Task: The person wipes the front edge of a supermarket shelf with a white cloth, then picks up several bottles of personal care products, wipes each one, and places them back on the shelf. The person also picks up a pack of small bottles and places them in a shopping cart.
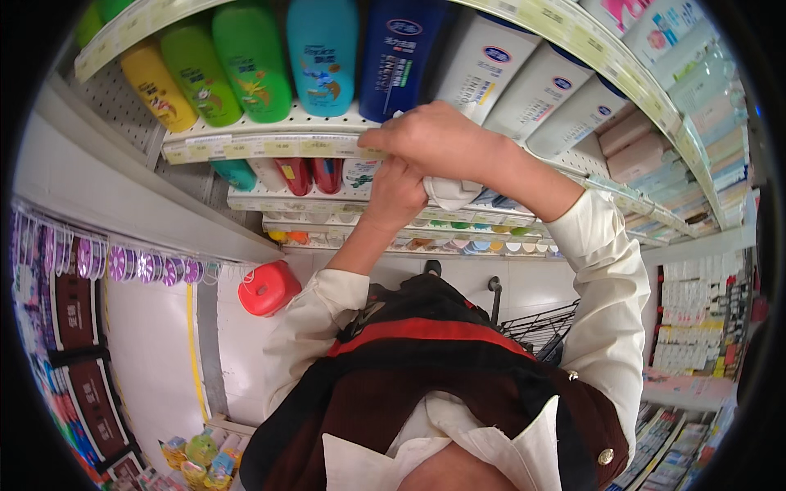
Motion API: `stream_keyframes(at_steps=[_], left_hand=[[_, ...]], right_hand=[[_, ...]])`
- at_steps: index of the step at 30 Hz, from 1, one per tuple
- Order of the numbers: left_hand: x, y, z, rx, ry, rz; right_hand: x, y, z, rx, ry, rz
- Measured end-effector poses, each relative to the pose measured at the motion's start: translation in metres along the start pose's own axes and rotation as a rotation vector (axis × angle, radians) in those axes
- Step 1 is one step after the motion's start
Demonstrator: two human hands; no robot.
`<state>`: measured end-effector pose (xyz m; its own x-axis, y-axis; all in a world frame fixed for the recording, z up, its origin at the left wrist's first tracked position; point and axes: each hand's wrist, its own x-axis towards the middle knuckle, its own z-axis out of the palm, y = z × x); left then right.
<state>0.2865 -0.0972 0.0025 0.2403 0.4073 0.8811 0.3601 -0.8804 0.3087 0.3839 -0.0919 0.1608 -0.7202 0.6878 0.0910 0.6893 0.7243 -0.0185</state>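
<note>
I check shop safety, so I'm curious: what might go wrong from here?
The right hand and left hand are close to the blue bottle; a slip might knock it. The white cloth hangs near the lower shelf and could brush items there. A step to the left might meet the red stool on the floor.

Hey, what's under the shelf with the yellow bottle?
A lower shelf with a teal container and red containers, tops hidden by the upper shelf edge. Your left hand covers part of it.
</note>
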Motion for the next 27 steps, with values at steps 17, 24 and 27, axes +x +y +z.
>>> stream_keyframes(at_steps=[17,24,27], left_hand=[[0.016,0.019,0.017,0.359,-0.050,0.085],[0.012,0.018,0.019,0.353,-0.022,0.098],[0.012,0.017,0.020,0.358,0.003,0.102]], right_hand=[[-0.180,0.040,-0.003,-0.043,0.229,0.533],[-0.143,0.046,-0.003,-0.293,0.079,0.187],[-0.125,0.051,-0.007,-0.357,0.013,0.018]])
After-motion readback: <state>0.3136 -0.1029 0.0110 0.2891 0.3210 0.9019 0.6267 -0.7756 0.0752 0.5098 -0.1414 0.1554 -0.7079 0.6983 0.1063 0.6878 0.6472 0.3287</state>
